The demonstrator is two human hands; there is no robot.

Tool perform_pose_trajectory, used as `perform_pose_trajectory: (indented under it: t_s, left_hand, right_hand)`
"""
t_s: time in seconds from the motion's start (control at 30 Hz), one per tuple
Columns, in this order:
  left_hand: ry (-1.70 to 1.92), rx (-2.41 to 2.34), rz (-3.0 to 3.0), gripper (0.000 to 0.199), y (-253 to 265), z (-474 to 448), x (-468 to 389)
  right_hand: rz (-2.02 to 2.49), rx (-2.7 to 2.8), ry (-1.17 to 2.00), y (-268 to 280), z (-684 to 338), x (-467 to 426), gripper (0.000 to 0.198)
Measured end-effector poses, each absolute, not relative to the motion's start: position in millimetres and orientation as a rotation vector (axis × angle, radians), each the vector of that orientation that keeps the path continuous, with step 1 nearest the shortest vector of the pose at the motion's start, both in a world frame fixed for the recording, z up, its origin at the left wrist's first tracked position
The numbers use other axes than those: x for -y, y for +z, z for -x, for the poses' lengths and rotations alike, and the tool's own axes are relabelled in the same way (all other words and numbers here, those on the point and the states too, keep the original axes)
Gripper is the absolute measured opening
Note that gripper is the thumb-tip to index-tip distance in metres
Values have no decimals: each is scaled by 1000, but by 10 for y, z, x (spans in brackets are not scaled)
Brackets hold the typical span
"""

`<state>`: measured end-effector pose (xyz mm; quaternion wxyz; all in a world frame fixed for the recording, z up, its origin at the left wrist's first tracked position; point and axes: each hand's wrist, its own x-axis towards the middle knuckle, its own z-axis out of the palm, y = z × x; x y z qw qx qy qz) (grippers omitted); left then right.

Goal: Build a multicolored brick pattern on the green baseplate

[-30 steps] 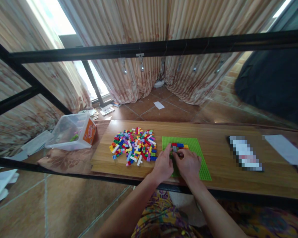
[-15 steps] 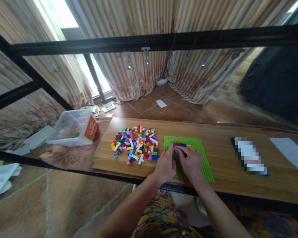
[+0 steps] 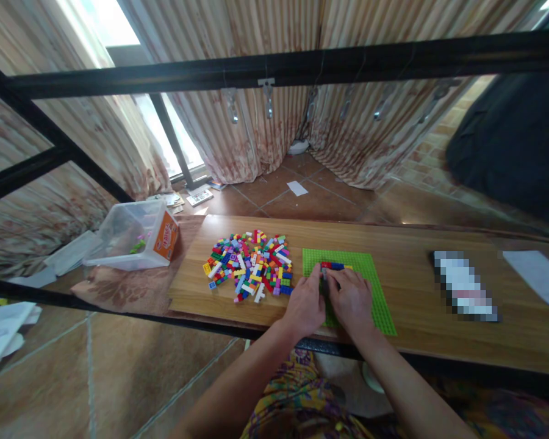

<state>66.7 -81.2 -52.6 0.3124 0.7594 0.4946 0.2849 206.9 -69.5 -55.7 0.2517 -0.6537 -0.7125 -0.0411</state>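
Both of my hands meet over the left half of a green studded baseplate (image 3: 379, 299). My left hand (image 3: 304, 303) has its fingers closed against the left side of a grey brick (image 3: 324, 275). From the other side, my right hand (image 3: 350, 297) pinches the same brick, its fingers bent and covering much of it. Just beyond the fingertips, a row of red, blue and yellow bricks (image 3: 333, 266) lies across the plate; my right hand partly hides it. A pile of loose coloured bricks (image 3: 251, 263) lies to the left of my left hand.
At the far left stands a clear plastic box (image 3: 132, 235) with an orange label and some green and pink pieces inside. A blurred-out phone-like object (image 3: 464, 286) and white paper (image 3: 537, 277) lie to the right. A black metal bar (image 3: 283, 68) crosses beyond the wooden board (image 3: 412, 244).
My fingers have closed in slightly around the grey brick, so less of it shows. Both hands stay in nearly the same spot; the view has tilted a little.
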Motion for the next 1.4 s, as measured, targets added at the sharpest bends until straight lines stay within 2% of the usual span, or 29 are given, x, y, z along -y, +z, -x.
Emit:
perform_pose_trajectory:
  t_s: [0.37,0.67,0.9,1.13,1.4]
  left_hand:
    - [791,-1308,-2104,72,-515,-645,971]
    - [907,-1360,-2123,50,-607,-113,1365]
    - [1081,-1406,-2143,34,-645,186,1476]
    - [1110,-1418,-2081,32,-596,260,1528]
    - [1091,-1415,-2064,30,-587,285,1492]
  right_hand:
    - [1759,1959,-120,-565,-2109,698,29]
    - [1666,1951,-199,-558,-1994,827,25]
    - [1443,2077,13,-575,-1579,1041,20]
    - [1377,2210,142,-544,-1244,969,20]
    - [1346,2207,155,-591,-1142,839,8]
